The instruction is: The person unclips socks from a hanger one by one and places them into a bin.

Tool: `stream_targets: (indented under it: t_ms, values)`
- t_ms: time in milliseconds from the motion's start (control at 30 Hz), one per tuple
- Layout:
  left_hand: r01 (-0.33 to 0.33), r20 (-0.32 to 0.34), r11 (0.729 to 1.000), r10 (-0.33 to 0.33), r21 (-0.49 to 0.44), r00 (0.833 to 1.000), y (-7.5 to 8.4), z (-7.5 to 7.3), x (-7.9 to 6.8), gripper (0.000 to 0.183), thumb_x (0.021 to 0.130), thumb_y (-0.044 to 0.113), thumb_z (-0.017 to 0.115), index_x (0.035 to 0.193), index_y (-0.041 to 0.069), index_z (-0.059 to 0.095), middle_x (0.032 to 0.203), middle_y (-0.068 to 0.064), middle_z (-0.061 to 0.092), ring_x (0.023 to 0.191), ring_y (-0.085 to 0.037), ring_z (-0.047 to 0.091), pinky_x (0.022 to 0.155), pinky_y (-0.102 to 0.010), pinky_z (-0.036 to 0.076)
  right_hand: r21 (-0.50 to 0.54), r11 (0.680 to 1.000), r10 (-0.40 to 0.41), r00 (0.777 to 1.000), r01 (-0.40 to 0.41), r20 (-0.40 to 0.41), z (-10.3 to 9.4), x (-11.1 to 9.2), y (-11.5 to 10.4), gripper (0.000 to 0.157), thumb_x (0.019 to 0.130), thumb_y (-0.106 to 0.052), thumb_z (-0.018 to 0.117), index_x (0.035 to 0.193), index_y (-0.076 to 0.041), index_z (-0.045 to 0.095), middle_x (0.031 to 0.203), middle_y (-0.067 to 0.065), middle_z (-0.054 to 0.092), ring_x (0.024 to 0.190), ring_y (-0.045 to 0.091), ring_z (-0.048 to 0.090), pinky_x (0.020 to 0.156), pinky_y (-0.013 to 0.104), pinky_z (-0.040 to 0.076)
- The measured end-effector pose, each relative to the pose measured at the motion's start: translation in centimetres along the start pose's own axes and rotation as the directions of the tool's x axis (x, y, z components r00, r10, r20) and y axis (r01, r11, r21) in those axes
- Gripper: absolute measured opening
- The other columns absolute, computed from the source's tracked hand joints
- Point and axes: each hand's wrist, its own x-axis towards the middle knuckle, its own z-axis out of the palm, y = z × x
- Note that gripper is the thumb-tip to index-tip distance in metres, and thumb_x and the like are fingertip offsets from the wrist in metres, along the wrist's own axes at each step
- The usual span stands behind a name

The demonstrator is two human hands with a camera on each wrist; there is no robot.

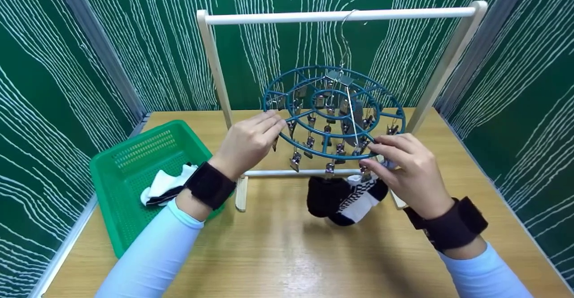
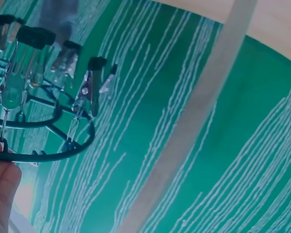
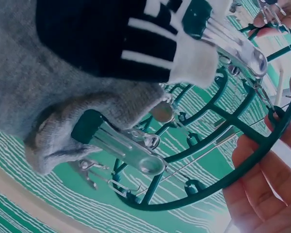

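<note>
A round blue-green clip hanger (image 1: 341,157) hangs tilted from the rack's top bar by a wire hook. My left hand (image 1: 253,138) pinches the left side of its outer ring; in the left wrist view, thumb and finger (image 2: 4,187) meet at the ring. On the right front, my right hand (image 1: 410,168) holds the same ring between thumb and fingers. Below hang a black sock (image 1: 323,199) and a black-and-white patterned sock (image 1: 365,203). The right wrist view shows a grey sock (image 3: 111,99) held by a metal clip (image 3: 131,148). Several other clips (image 1: 296,159) dangle bare.
A wooden rack with a white top bar (image 1: 291,17) stands on the wooden table (image 1: 278,253). At the left, a green basket (image 1: 105,199) holds white and black socks (image 1: 166,186). Green, white-streaked panels (image 1: 170,42) enclose the back and sides.
</note>
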Motion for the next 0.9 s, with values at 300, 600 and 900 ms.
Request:
stream_targets:
  t_ms: [300,600,900]
  values:
    - [0.046,0.064,0.999,-0.045,-0.011,0.997,-0.7,-0.2,-0.3,0.017,0.100,-0.004,0.073,0.114,-0.003,0.081,0.113,-0.017,0.083,0.110,-0.028,0.081,0.096,-0.036,0.065,0.014,1.000,-0.026,1.000,0.026,-0.001,0.5,0.4,-1.3,0.051,0.105,-0.049,0.066,0.101,-0.002,0.085,0.103,0.021,0.079,0.086,0.033,0.066,0.074,0.029,0.047]
    - [0.051,0.043,0.994,-0.047,-0.092,0.998,-0.5,-0.7,-0.3,0.022,0.099,0.002,0.071,0.118,-0.005,0.079,0.118,-0.020,0.082,0.114,-0.032,0.080,0.100,-0.040,0.064,-0.020,1.000,-0.008,0.999,0.009,0.051,0.5,0.4,-1.3,0.054,0.105,-0.052,0.063,0.103,-0.003,0.085,0.106,0.021,0.079,0.087,0.032,0.066,0.074,0.028,0.048]
    - [-0.129,-0.029,0.990,0.128,-0.051,0.991,0.4,-0.8,0.0,0.015,0.100,0.002,0.073,0.113,0.000,0.081,0.112,-0.013,0.084,0.107,-0.025,0.081,0.097,-0.034,0.065,-0.004,1.000,-0.014,1.000,0.014,0.016,0.9,0.2,-1.1,0.053,0.105,-0.049,0.065,0.102,-0.001,0.085,0.104,0.022,0.079,0.086,0.034,0.066,0.073,0.031,0.049]
